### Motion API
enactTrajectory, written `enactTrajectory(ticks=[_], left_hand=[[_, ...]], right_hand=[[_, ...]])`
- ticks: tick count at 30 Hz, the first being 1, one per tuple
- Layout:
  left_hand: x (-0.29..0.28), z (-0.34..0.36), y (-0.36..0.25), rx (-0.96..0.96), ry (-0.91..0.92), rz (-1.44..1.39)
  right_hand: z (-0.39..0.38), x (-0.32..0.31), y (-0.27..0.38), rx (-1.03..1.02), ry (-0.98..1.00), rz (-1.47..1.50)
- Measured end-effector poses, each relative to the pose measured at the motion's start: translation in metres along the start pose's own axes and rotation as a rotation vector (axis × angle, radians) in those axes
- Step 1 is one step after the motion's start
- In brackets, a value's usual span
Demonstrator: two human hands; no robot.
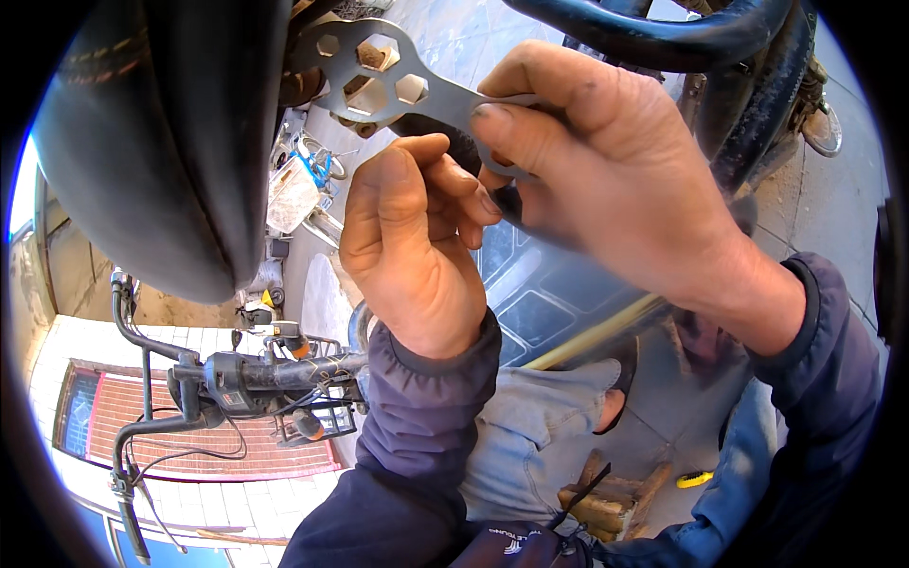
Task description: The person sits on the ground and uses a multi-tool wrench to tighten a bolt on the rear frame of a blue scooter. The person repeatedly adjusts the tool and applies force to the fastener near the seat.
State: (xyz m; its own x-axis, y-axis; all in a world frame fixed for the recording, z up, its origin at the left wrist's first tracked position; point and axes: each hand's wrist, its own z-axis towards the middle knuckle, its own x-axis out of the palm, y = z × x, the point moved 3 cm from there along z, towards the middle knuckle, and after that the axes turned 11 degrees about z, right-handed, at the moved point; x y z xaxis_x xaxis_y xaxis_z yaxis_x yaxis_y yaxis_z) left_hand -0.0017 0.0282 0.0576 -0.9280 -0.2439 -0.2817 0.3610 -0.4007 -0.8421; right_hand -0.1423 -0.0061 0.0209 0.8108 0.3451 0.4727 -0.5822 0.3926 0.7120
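Note:
My right hand (pixel 615 170) grips a flat grey metal multi-hole wrench (pixel 431 95) between thumb and bent fingers. Several hexagonal holes pierce the wrench's wide far end, which lies over a brownish metal part (pixel 374 57) seen through the holes; whether a nut sits in one I cannot tell. Just below the wrench, my left hand (pixel 417 232) is held up with its fingers loosely curled and partly apart. Nothing shows in it, and it appears clear of the wrench.
A large dark rounded body (pixel 175 142), seat-like in shape, hangs close at upper left. Black tubing (pixel 663 33) crosses the upper right. Handlebars (pixel 204 379) of another vehicle stand lower left. Beneath my arms are a wooden block (pixel 606 511) and a yellow-handled item (pixel 694 480) on the floor.

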Motion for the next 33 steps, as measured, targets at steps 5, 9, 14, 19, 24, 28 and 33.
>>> enactTrajectory(ticks=[5,9,14,19,24,28,33], left_hand=[[-0.007,0.0,0.003,0.004,0.014,0.029],[-0.009,0.0,0.008,-0.009,0.021,0.013],[-0.007,0.0,0.005,-0.024,-0.053,-0.003],[-0.006,0.001,0.006,-0.061,-0.188,-0.039],[-0.005,0.001,0.002,-0.031,-0.199,0.008],[-0.006,0.003,0.005,-0.006,-0.174,0.011],[-0.004,0.007,0.0,0.048,-0.208,0.1]], right_hand=[[0.004,0.004,-0.005,-0.03,0.005,-0.03],[0.009,0.006,-0.003,-0.092,0.018,-0.135],[0.002,0.019,-0.003,-0.163,-0.125,-0.217],[0.004,0.012,-0.003,-0.186,-0.063,-0.309],[0.01,0.004,0.004,-0.331,-0.001,-0.449],[0.012,0.004,0.007,-0.399,-0.011,-0.519],[0.016,-0.002,0.004,-0.471,0.001,-0.506]])
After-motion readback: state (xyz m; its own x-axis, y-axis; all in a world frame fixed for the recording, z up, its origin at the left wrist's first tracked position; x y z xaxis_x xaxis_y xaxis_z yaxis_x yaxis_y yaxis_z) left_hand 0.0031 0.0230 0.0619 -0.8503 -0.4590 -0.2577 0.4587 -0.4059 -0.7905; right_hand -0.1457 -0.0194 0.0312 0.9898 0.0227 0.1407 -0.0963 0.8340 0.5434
